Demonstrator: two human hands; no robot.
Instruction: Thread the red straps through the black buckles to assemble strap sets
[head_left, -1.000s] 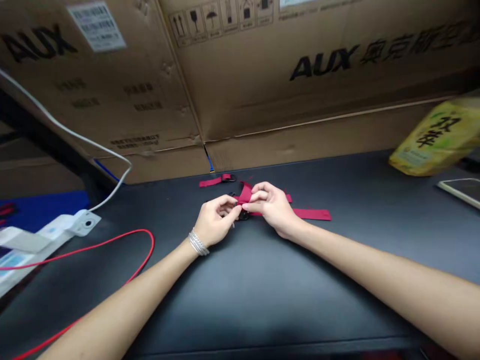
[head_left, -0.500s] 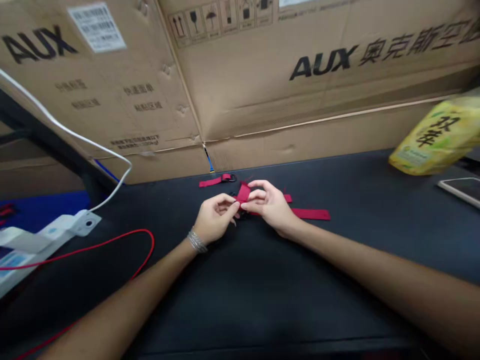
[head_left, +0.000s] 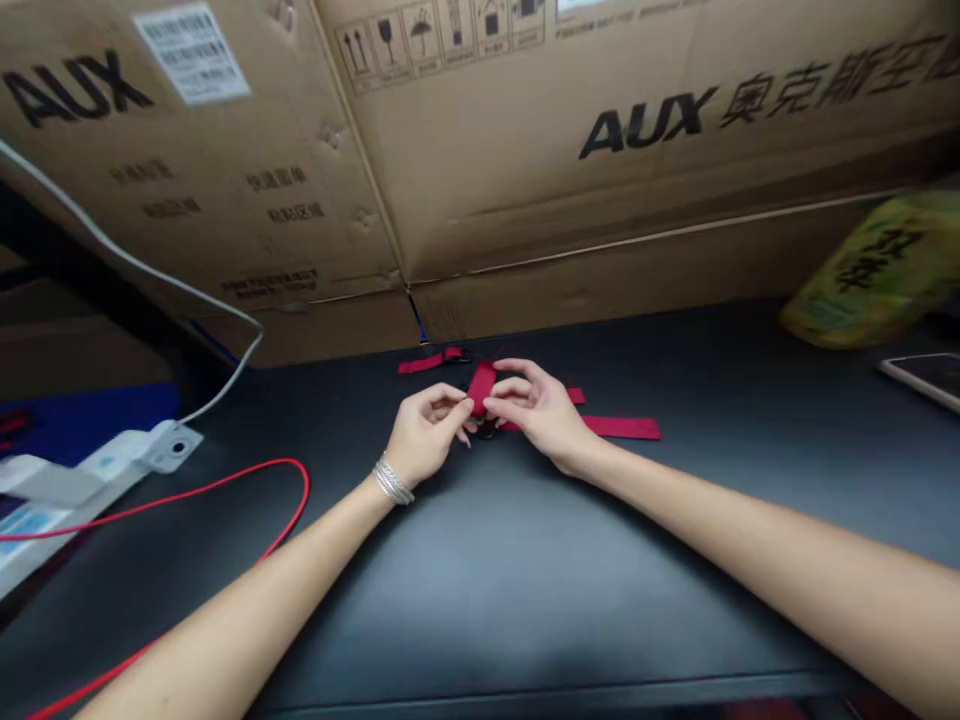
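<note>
Between my two hands is a red webbing strap (head_left: 482,388), its short piece raised at a slant above the table. My left hand (head_left: 430,428) pinches its left edge between thumb and fingers; a silver bracelet circles that wrist. My right hand (head_left: 541,412) is closed on the strap's right side, thumb and fingertips together. Partly hidden below the fingers is a dark buckle-like piece (head_left: 486,432). Another red strap end (head_left: 622,428) lies flat to the right, under my right wrist. Behind my left hand rests a separate short red strap (head_left: 431,362) with a black ring or buckle.
Large cardboard boxes (head_left: 525,200) stand along the back of the black table (head_left: 480,600). A white power strip (head_left: 105,470), a white cable and a red cable (head_left: 292,475) are at left. On the right are a yellow package (head_left: 862,270) and a phone (head_left: 926,375).
The raised red strap piece has turned flatter toward me and shifted slightly left. Both hands stay in nearly the same place, still gripping it. The lighting has changed.
</note>
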